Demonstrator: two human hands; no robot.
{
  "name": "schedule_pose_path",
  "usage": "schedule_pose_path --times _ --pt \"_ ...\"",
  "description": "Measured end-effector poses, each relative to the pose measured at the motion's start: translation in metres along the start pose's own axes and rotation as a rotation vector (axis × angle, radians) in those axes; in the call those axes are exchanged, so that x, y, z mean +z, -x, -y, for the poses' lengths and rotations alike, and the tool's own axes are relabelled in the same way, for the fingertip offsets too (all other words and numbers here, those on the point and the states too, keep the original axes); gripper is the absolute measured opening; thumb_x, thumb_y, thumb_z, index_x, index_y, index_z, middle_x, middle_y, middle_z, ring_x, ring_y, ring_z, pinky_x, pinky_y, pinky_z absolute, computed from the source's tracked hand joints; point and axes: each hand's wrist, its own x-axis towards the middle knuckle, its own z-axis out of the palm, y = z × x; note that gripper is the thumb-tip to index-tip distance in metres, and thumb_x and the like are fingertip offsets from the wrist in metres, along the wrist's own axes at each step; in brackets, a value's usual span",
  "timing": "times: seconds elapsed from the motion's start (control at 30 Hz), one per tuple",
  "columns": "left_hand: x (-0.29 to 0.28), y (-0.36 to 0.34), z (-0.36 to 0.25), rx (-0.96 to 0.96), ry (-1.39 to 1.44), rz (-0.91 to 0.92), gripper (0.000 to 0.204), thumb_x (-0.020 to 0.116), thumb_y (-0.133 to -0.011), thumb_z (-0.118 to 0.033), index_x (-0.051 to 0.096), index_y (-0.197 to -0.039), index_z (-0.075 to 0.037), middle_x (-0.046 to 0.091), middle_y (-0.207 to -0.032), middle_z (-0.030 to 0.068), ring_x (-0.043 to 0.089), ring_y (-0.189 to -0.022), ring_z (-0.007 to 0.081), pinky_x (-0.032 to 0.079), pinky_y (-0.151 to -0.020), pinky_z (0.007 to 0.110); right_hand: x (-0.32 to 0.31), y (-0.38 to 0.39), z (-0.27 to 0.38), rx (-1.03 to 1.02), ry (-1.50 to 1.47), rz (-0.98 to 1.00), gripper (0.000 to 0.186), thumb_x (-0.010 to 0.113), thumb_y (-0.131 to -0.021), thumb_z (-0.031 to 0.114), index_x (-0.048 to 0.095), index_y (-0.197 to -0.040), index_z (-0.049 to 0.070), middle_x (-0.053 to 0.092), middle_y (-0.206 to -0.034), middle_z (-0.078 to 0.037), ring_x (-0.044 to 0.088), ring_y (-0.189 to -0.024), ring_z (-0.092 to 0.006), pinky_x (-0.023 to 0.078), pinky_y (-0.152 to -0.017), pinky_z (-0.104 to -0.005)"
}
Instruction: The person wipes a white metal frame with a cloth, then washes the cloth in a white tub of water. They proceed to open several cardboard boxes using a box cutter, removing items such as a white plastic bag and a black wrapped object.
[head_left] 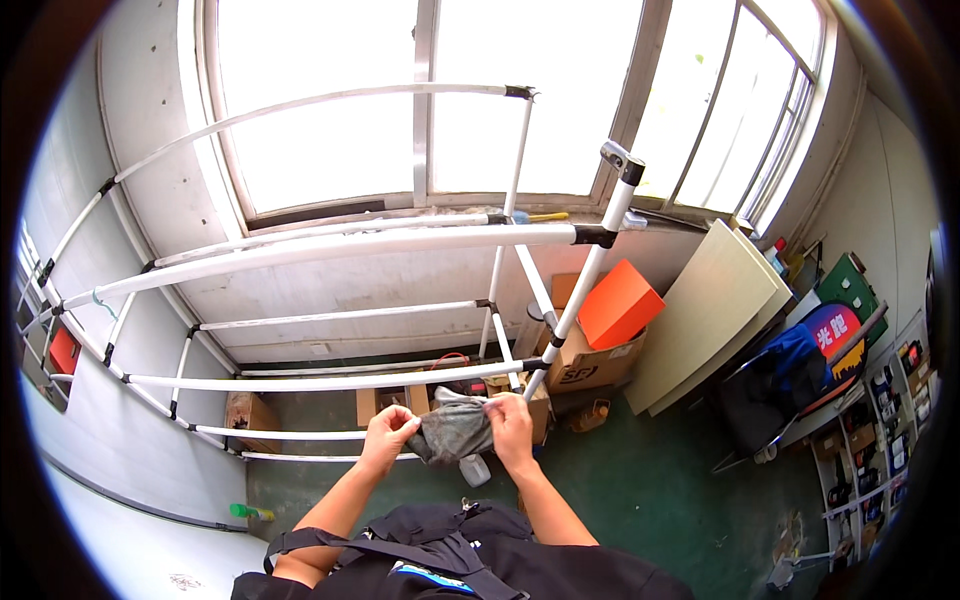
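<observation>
2 pale boards (712, 312) lean beside a box (606, 362) (cardboard).

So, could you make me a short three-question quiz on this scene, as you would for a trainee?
1. What is pinched between the left hand and the right hand?
2. True or false: the white pipe rack has black joints.
3. What colour is the floor? A) red B) green C) white

Key: 1. A grey cloth. 2. True. 3. B.
</observation>
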Motion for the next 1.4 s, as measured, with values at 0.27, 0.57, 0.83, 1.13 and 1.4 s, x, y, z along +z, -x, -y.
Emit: schedule_pose_path --times 0.27,0.57,0.83,1.13,1.4 --pt "0.001 -0.009 -0.065 0.017 0.122 0.025 0.013 0.074 -0.084 -0.007 0.062 -0.089 -0.006 0.064 -0.082 0.0005 0.059 -0.076 0.0074 0.047 -0.069 0.023 -0.09 -0.068 0.055 0.363 -0.887 -0.149 0.015 0.052 -0.101 0.022 0.051 -0.11 0.01 0.063 -0.087 -0.002 0.064 -0.069 -0.0112 0.05 -0.051 -0.0249" --pt "0.049 -0.046 -0.127 1.068 0.162 0.463 0.115 0.087 -0.07 -0.012 0.008 -0.154 -0.013 -0.005 -0.161 0.0183 0.037 -0.135 0.0265 0.037 -0.105 0.04 -0.119 -0.109 0.183 -0.387 -1.057 -0.131 0.033 0.05 -0.1 0.014 0.044 -0.13 0.002 0.056 -0.124 -0.009 0.054 -0.118 -0.022 0.042 -0.101 -0.043" --pt "0.097 -0.04 -0.016 0.139 -0.291 1.102 0.043 0.074 -0.085 -0.017 0.058 -0.121 -0.001 0.064 -0.111 0.0083 0.056 -0.107 0.0162 0.043 -0.096 0.034 -0.174 -0.147 0.189 -0.338 -0.747 -0.314 0.03 0.054 -0.1 0.016 0.049 -0.128 0.006 0.062 -0.101 -0.004 0.056 -0.086 -0.0091 0.046 -0.073 -0.0246" --pt "0.106 -0.042 -0.108 0.868 0.086 0.753 0.01 0.065 -0.077 0.001 0.059 -0.084 0.0 0.044 -0.118 0.0125 0.049 -0.098 0.0251 0.04 -0.091 0.035 -0.065 -0.046 0.103 0.191 -0.198 0.421 0.081 0.048 -0.095 0.053 0.023 -0.149 -0.003 0.034 -0.15 -0.015 0.032 -0.138 -0.0255 0.018 -0.117 -0.0382" --pt "0.125 -0.053 -0.108 0.318 0.661 0.729 0.037 0.059 -0.088 -0.006 0.054 -0.124 -0.006 0.054 -0.118 0.0024 0.049 -0.113 0.0118 0.035 -0.101 0.026 0.079 0.024 0.118 0.385 -0.84 0.54 0.083 0.039 -0.093 0.062 0.029 -0.147 0.0 0.037 -0.148 -0.014 0.033 -0.137 -0.0293 0.02 -0.116 -0.0429"
